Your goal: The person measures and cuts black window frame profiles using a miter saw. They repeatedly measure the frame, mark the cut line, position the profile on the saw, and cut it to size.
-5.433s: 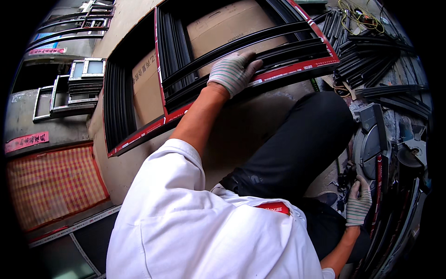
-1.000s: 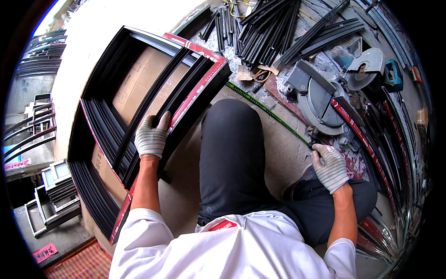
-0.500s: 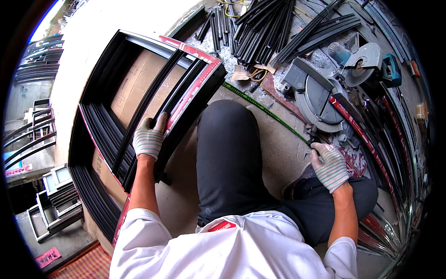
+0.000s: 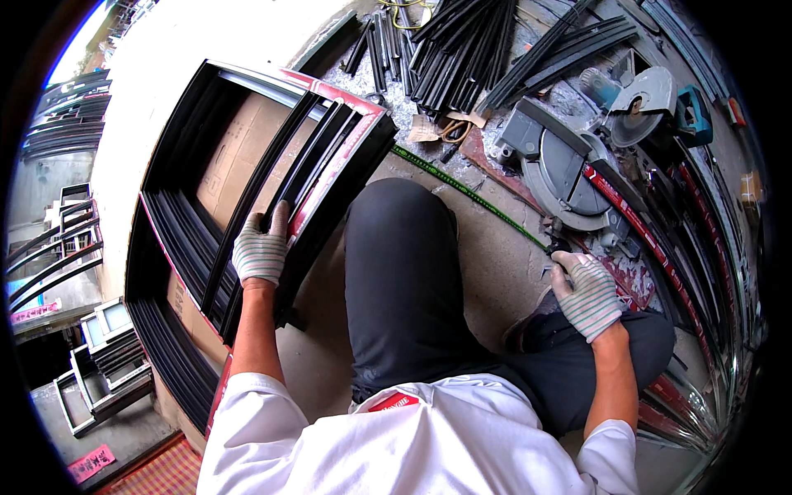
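My left hand [image 4: 261, 250], in a striped knit glove, is closed around a black bar of the window frame [image 4: 257, 191]. The frame has red-and-white film along its edges and leans on a stack at my left, beside my raised knee. My right hand [image 4: 586, 289], gloved the same way, is closed at the near end of a green tape measure [image 4: 474, 198]. A dark piece, probably the tape's case, shows at its fingertips. The tape runs straight from there to the far right corner of the frame, above the floor.
A mitre saw [image 4: 569, 169] with a round blade stands ahead to the right. Black profile offcuts [image 4: 466, 58] lie piled at the far side. Long film-covered profiles [image 4: 652, 239] line the right. Cardboard [image 4: 239, 153] shows behind the frame. Smaller frames [image 4: 103, 355] sit at far left.
The view has shifted very slightly. Both hands keep their holds, and the tape stays stretched between the frame's corner and my right hand.
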